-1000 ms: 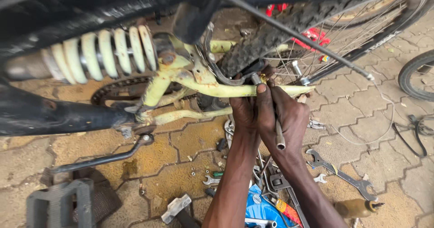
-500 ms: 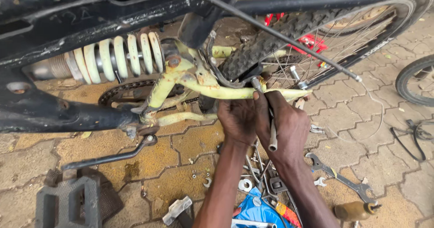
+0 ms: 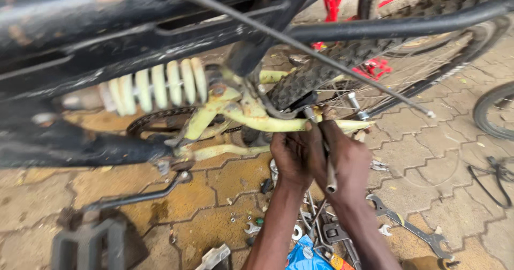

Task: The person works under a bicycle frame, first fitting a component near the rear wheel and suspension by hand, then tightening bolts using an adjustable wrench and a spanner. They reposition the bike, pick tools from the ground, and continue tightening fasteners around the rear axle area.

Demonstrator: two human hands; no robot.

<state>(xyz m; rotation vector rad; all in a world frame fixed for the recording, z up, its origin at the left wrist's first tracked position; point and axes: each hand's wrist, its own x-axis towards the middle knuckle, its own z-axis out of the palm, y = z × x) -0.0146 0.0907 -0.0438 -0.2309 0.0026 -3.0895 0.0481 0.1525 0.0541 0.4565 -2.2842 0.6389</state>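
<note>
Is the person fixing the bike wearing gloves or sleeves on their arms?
No. Both the left hand and the right hand are bare, with no gloves. The forearms are bare too: no sleeves show anywhere up to the bottom edge of the picture. I see no watch, ring or bracelet on either one, though part of each wrist is turned away.
</note>
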